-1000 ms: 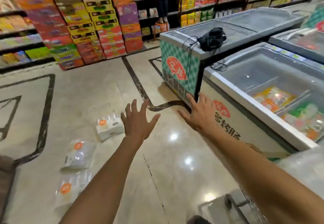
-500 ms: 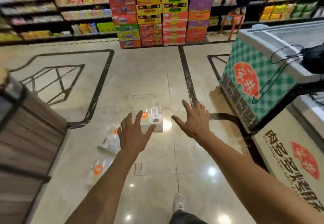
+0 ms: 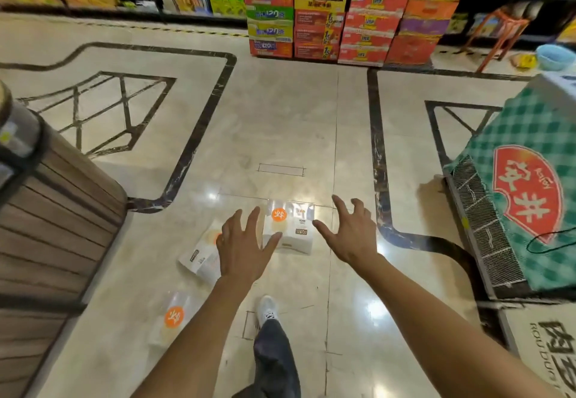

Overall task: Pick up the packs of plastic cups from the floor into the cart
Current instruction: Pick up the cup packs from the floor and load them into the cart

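Glossy floor (image 3: 280, 123): clear orange-stickered cup packs (image 3: 288, 229).

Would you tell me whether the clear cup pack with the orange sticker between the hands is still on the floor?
On the floor: the clear plastic cup pack lies flat on the glossy tiles, with neither open hand gripping it.

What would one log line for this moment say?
stage: reaching | left hand: open, empty | right hand: open, empty | packs on floor: far, middle, near | cart: out of view

Glossy beige tiled floor (image 3: 280, 123), stacked cartons (image 3: 339, 14), green-checked freezer (image 3: 530, 160) at right.
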Demonstrator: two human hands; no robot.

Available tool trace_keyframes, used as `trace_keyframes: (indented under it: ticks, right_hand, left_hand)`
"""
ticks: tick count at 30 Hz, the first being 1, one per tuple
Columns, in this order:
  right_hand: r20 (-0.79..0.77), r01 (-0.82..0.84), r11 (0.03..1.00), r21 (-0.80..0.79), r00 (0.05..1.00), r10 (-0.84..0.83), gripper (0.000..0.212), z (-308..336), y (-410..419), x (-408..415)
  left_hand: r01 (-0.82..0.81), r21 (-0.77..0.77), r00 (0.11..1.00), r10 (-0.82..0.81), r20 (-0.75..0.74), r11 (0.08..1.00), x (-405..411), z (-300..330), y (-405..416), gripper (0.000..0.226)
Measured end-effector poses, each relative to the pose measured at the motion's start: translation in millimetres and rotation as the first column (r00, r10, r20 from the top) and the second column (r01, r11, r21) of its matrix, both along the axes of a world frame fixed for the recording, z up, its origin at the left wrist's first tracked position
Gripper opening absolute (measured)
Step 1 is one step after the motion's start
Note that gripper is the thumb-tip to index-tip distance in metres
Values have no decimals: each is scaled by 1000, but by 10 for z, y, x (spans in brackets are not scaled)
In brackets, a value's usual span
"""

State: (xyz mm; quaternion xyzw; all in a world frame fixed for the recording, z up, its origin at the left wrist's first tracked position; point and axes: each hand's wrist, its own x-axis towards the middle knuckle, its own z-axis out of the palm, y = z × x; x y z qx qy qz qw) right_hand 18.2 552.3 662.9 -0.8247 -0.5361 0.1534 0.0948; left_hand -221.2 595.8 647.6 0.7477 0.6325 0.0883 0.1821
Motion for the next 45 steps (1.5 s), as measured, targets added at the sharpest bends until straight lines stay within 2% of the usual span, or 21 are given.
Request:
trace_keyframes:
  ticks: [9,13,17,22,26,31,33,37,40,45]
  right_hand:
    - [-65,121,984,-134,989,-130,84,-1110,1603,198]
    - [-104,159,969,-189,978,-181,83,-1885,2171,424]
    - [-156,144,953,-266,969,-191,83,-3101,2674,618]
    - [-174,90,932,-352,972,-160,86,-4921,3098,803]
    - [-189,76,911,-405,968,-165,89,-6223,3245,873]
    - [-312,107,886,-451,911,-269,101,-7389,3339,921]
    - [-397,108,901,-420,871,-290,111,-7658,3355,922]
    - [-409,124,916,-382,866,-288,121,-7797,3342,877]
    - [-401,159,904,-396,856,-326,125,-7659,3364,852]
    - [-298,211,892,-400,890,-344,117,-7005,3256,968]
  left_hand:
    - [86,-135,992,-96,-76,987,289,-1121,1855,92]
    - [96,-211,986,-123,-115,973,508,-1855,2505,94]
    - [100,-263,981,-139,-133,960,801,-2970,3027,84]
    - [120,-321,973,-175,-150,939,1082,-4754,3459,83]
    - [116,-396,964,-200,-177,911,1145,-6065,3646,87]
    - [14,-508,986,-97,-138,861,1206,-7219,3808,105]
    - [-8,-513,994,-47,-95,858,1203,-7507,3806,116]
    - [-17,-516,989,92,119,856,1087,-7668,3799,124]
    - [-22,-525,978,128,167,851,1116,-7519,3785,121]
    - [-12,-480,967,132,216,877,1293,-6974,3545,113]
